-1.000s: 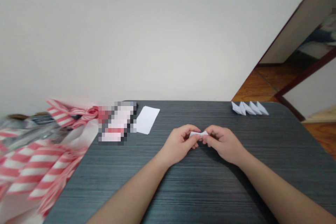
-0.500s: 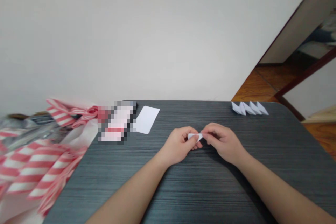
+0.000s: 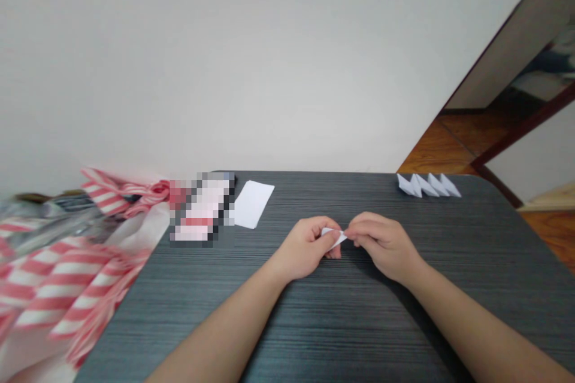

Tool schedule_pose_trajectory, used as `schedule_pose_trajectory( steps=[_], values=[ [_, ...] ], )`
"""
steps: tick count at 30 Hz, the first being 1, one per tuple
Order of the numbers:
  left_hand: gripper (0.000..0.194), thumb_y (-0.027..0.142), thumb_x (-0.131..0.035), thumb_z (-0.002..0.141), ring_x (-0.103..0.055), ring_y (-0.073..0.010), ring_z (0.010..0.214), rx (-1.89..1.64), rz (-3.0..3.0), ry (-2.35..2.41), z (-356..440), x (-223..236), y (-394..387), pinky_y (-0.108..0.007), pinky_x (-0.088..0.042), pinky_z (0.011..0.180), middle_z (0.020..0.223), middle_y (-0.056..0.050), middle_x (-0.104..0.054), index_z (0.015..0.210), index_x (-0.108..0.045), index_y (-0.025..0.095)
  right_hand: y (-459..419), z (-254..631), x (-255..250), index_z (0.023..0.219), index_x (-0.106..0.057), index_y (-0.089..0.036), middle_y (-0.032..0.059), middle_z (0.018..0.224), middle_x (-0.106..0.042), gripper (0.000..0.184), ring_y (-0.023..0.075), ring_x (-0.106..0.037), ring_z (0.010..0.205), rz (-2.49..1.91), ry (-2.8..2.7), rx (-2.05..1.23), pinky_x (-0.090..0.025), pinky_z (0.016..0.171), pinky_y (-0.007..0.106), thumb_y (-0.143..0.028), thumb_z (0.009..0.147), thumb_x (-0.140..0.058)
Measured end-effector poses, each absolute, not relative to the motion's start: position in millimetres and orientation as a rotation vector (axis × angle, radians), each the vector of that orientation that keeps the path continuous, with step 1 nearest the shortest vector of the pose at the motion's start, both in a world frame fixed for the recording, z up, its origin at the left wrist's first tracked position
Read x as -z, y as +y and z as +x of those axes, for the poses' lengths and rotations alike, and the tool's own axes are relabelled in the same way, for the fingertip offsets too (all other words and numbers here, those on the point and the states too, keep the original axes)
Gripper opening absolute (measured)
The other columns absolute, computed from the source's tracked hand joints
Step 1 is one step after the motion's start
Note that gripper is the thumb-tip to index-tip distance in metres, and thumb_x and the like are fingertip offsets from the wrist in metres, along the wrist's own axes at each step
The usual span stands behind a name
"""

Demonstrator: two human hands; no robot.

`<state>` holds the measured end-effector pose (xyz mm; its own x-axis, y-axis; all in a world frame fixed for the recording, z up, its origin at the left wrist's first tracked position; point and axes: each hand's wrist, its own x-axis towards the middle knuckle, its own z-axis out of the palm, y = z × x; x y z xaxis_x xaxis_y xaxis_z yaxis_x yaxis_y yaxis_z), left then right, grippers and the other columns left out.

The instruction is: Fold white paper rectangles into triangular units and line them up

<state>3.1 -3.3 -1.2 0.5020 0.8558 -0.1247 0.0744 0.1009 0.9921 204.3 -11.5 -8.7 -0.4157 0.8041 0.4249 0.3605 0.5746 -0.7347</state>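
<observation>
Origami paper piece (image 3: 333, 237), small, white and folded to a narrow point, sits between the two hands, just above the dark grey wood-grain surface (image 3: 341, 329). Behind everything rises a plain pale wall (image 3: 269, 72), with orange-brown wood floor (image 3: 449, 149) showing past a dark door frame (image 3: 523, 124) at the far right. On the left of the surface, a red-and-white striped bag (image 3: 58, 275) spills over the edge, beside a pixelated packet (image 3: 202, 209) too blurred to make out. Near the far edge lie a blank white paper rectangle (image 3: 252, 204) and, towards the right, a row of four overlapping folded paper triangles (image 3: 429, 185). The left hand (image 3: 303, 248) and right hand (image 3: 384, 245) meet near the centre; their fingers (image 3: 330, 238) are together, clamped on the paper from either side. Folding another small unit looks to be the step in hand, and the next move seems to call for a firm crease along the pinched edge.
</observation>
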Motion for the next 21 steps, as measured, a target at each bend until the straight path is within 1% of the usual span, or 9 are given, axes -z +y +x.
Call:
schedule_pose_trajectory(
  steps=[5,9,10,12,14,16,18,21],
  values=[
    [0.029,0.036,-0.052,0.092,-0.052,-0.0106,0.059,-0.698,1.422,0.894,1.8,1.7,-1.9,-0.022,-0.040,0.061,0.061,0.000,-0.062,0.073,-0.060,0.015,-13.0,204.6,9.7,0.093,-0.073,-0.024,0.0050,0.083,-0.067,0.023,0.0161,-0.063,0.073,-0.900,-2.046,-0.682,-0.051,0.068,0.029,-0.019,0.096,-0.051],
    [0.028,0.037,-0.052,0.092,-0.052,-0.0110,0.058,-0.698,1.476,0.932,1.9,1.5,-1.5,-0.022,-0.040,0.061,0.060,0.002,-0.059,0.075,-0.058,0.016,-13.3,203.7,7.7,0.090,-0.073,-0.023,0.0058,0.086,-0.069,0.023,0.0169,-0.064,0.075,-0.921,-2.054,-0.725,-0.051,0.070,0.030,-0.023,0.096,-0.051],
    [0.027,0.036,-0.051,0.092,-0.052,-0.0109,0.058,-0.695,1.485,0.946,2.0,1.4,-1.7,-0.022,-0.039,0.060,0.060,0.002,-0.059,0.076,-0.058,0.016,-13.2,203.3,7.1,0.090,-0.072,-0.022,0.0054,0.083,-0.069,0.021,0.0170,-0.064,0.075,-0.957,-2.031,-0.753,-0.051,0.070,0.030,-0.023,0.095,-0.052],
    [0.025,0.035,-0.050,0.092,-0.050,-0.0105,0.056,-0.683,1.506,0.978,2.2,1.1,-2.3,-0.022,-0.038,0.057,0.059,0.003,-0.058,0.078,-0.058,0.016,-13.0,202.4,6.2,0.090,-0.070,-0.021,0.0028,0.072,-0.068,0.020,0.0160,-0.063,0.067,-1.094,-1.952,-0.836,-0.050,0.066,0.028,-0.024,0.095,-0.051],
    [0.024,0.034,-0.050,0.092,-0.049,-0.0102,0.054,-0.667,1.547,1.006,2.2,1.1,-2.8,-0.021,-0.037,0.055,0.059,0.003,-0.058,0.079,-0.059,0.016,-12.7,201.5,5.8,0.088,-0.068,-0.020,-0.0010,0.059,-0.063,0.022,0.0140,-0.060,0.055,-1.250,-1.870,-0.949,-0.047,0.058,0.025,-0.025,0.096,-0.048],
    [0.024,0.033,-0.050,0.092,-0.049,-0.0101,0.054,-0.653,1.598,1.016,1.9,1.3,-2.9,-0.021,-0.036,0.054,0.060,0.002,-0.059,0.078,-0.060,0.016,-12.3,200.7,5.3,0.081,-0.066,-0.019,-0.0033,0.050,-0.058,0.026,0.0123,-0.054,0.046,-1.342,-1.846,-1.063,-0.043,0.051,0.023,-0.026,0.097,-0.046],
    [0.024,0.033,-0.050,0.092,-0.048,-0.0100,0.053,-0.649,1.645,1.015,1.6,1.6,-2.9,-0.021,-0.035,0.053,0.060,0.002,-0.060,0.078,-0.061,0.016,-12.0,200.1,4.5,0.073,-0.064,-0.019,-0.0041,0.047,-0.056,0.029,0.0114,-0.052,0.043,-1.354,-1.883,-1.136,-0.040,0.049,0.022,-0.027,0.096,-0.047],
    [0.024,0.031,-0.050,0.092,-0.049,-0.0103,0.054,-0.646,1.694,1.014,1.3,1.5,-2.7,-0.021,-0.035,0.053,0.061,0.001,-0.060,0.079,-0.061,0.016,-11.7,199.6,3.4,0.069,-0.063,-0.019,-0.0042,0.047,-0.055,0.030,0.0109,-0.051,0.043,-1.328,-1.943,-1.165,-0.039,0.049,0.022,-0.026,0.094,-0.049]
  ],
)
